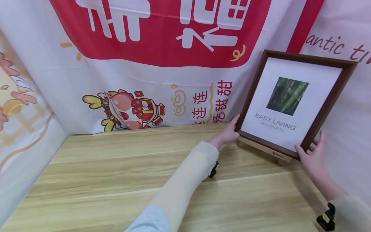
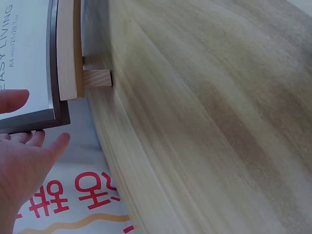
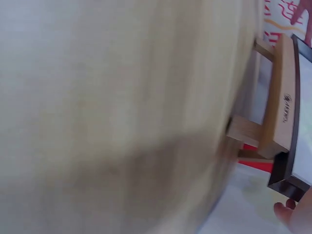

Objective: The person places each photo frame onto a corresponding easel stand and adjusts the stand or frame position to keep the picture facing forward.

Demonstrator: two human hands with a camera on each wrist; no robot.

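A dark brown picture frame (image 1: 314, 100) leans back on a small wooden easel (image 1: 262, 147) at the right of the table. Behind its glass is a white sheet with a green picture and the words EASY LIVING. My left hand (image 1: 231, 130) holds the lower left corner, thumb in front and fingers along the outer edge. At the lower right corner my right hand (image 1: 314, 158) grips the other side, thumb at the front, fingers partly hidden behind. Close up, the left wrist view shows the easel's ledge (image 2: 68, 53) under the frame's bottom edge.
The wood-grain table (image 1: 116, 174) stretches left and towards me. White cloth with red lettering (image 1: 162, 35) and a cartoon figure (image 1: 130, 109) hangs along the back, and more printed cloth (image 1: 347, 129) hangs close on the right, behind the frame.
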